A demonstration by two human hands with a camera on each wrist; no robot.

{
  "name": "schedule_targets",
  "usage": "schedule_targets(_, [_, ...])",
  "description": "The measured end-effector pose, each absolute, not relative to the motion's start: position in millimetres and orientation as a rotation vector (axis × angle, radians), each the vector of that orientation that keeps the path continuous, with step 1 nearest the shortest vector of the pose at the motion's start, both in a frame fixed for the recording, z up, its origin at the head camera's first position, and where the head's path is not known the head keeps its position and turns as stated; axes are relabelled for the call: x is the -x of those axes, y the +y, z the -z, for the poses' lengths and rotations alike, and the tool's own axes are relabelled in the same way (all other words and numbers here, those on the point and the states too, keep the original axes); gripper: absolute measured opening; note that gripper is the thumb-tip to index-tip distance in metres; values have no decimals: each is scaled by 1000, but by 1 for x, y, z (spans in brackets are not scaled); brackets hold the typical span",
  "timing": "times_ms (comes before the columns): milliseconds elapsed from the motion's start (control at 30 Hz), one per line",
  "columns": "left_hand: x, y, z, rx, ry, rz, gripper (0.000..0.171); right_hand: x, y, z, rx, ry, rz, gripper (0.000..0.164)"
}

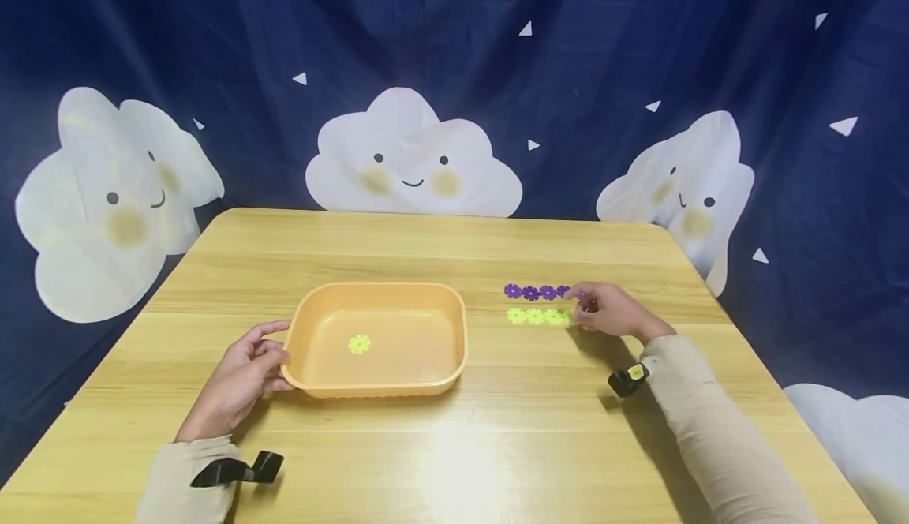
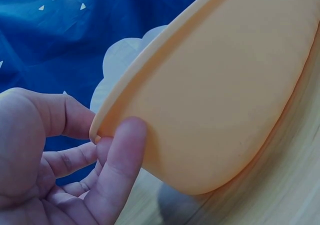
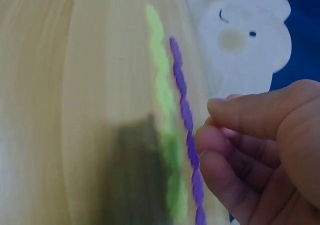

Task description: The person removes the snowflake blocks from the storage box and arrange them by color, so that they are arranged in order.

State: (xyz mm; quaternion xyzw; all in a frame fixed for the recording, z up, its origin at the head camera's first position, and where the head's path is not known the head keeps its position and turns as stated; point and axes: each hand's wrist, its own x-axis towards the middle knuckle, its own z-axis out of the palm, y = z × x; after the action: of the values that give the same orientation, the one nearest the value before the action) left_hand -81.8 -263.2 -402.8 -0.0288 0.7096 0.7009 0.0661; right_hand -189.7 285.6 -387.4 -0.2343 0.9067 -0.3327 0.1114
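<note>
On the left, my left hand [image 1: 237, 378] grips the rim of an orange plastic basin [image 1: 383, 389] at its near-left corner. The thumb [image 2: 127, 150] lies against the outer wall in the left wrist view. One yellow-green snowflake disc [image 1: 359, 344] lies inside the basin. To the right, my right hand [image 1: 612, 310] is over the right ends of two rows, its fingers curved and nothing visibly held. The purple row of discs [image 3: 184, 105] runs beside its fingertips. Parallel to it lies a yellow-green row [image 3: 161, 70]. The hand covers part of both rows in the head view.
A wooden table [image 1: 454, 437] carries everything, with a dark blue cloud-patterned curtain [image 1: 568, 58] behind it. Black straps [image 1: 237, 470] sit on both wrists over beige sleeves. Bare wood lies between the basin and the rows.
</note>
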Motion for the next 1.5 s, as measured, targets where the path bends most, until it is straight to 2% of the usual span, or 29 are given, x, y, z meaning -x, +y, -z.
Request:
schedule_targets(667, [83, -263, 402, 89, 2215, -2022, 52, 207, 204, 363, 919, 2552, 1024, 24])
schedule_targets(867, [83, -263, 402, 93, 2223, -2020, 50, 209, 178, 358, 887, 2444, 1105, 24])
schedule_targets(1233, [82, -264, 403, 69, 2221, -2031, 50, 217, 130, 345, 760, 2320, 1156, 35])
schedule_targets(1500, [82, -263, 404, 82, 2212, -2048, 46, 225, 96, 340, 829, 2286, 1095, 28])
